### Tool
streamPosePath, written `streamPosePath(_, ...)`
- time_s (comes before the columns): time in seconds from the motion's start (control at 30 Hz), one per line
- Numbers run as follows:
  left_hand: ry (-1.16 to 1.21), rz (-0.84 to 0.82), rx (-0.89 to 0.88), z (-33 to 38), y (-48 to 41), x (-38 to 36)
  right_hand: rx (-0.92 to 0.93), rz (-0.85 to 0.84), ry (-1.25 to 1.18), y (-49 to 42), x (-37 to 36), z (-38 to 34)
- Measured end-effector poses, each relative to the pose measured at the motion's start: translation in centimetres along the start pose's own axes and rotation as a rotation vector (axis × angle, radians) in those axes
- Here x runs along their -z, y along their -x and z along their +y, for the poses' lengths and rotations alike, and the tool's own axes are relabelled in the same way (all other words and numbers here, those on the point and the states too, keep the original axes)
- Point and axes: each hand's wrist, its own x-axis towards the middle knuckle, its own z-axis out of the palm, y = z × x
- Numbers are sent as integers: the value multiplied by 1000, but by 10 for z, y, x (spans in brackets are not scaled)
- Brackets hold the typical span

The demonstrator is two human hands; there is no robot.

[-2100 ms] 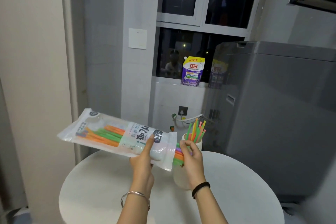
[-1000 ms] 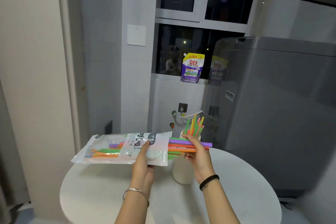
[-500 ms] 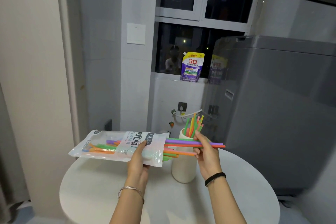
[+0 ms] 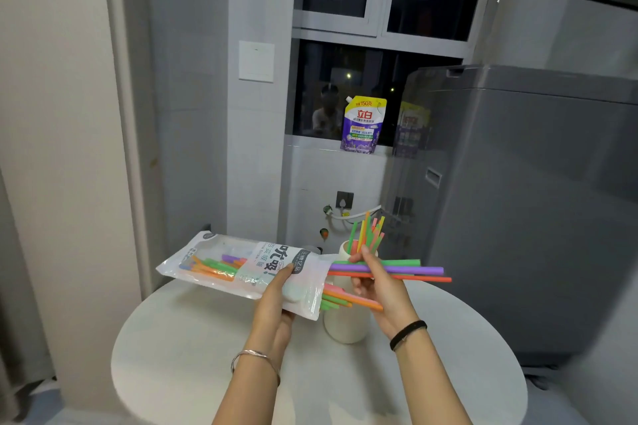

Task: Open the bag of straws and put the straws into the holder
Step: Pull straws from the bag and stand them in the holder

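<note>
Grey-tiled utility corner, dark window behind, washing machine at right, detergent pouch on the sill. Round white worktop below, cream holder standing on it just right of centre, already stocked with a fan of upright straws.

Left hand closed around the open end of the bag, held roughly level above the worktop, mouth pointing right. Right hand pinched on three drawn straws, green, purple and orange, lying flat and now reaching well past the holder to the right; half a second back, far less of them clear of the mouth. Tails apparently just out of the bag or nearly so, though the exact end hidden against the plastic. Several more straws poking from the mouth lower down, loose, ungripped, hanging above the holder's rim; others deeper inside near the sealed end.

Meaning for the task: bag opened, transfer under way, another small batch almost free. Likely next: tip this batch upright and drop it into the holder beside the rest. Risk of the loose ones slipping out onto the worktop if the bag tilts further.
</note>
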Motion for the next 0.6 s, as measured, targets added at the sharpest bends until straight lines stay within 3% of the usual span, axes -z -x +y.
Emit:
streamPosePath(0.17,83,5,37,0,0,1,223,246,23,-9,2,-14)
streamPosePath(0.3,139,21,27,2,-2,0,343,274,91,-20,10,-39)
streamPosePath(0.6,175,54,25,-1,-9,-1,387,278,248,-45,14,-95)
